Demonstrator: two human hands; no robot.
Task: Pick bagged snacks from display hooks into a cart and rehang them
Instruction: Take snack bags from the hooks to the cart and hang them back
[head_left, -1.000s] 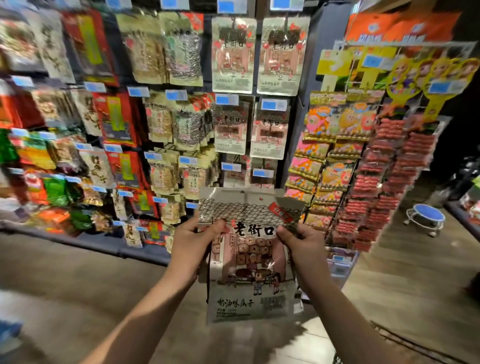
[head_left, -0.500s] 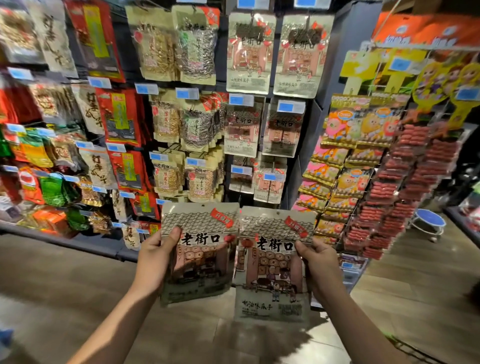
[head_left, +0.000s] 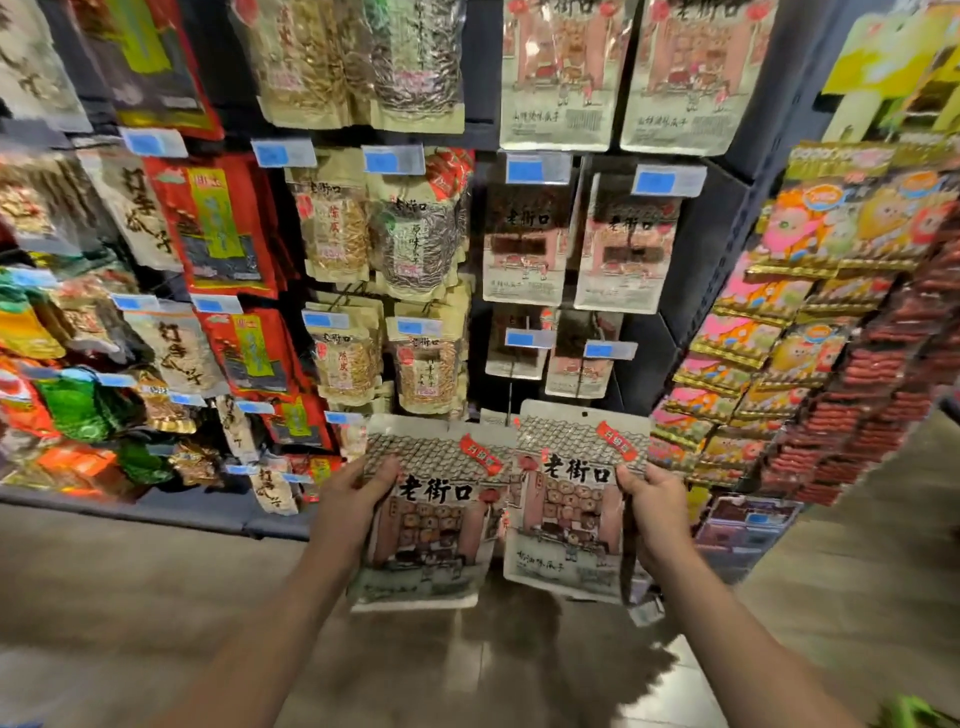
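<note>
Two matching snack bags sit side by side low in the view, around 6 o'clock of the hanging display. The left bag (head_left: 431, 519) is pinched at its 9 o'clock edge by the left hand (head_left: 353, 506), thumb on the front, fingers curled behind. The right bag (head_left: 571, 499) is gripped at its 3 o'clock edge by the right hand (head_left: 657, 514), closed the same way; it may hold a second bag behind, the edge is blurred. At 12 o'clock hang like bags (head_left: 524, 249) under blue price tags (head_left: 537, 169). At 3 o'clock stands a rack of colourful packets (head_left: 810, 322).
</note>
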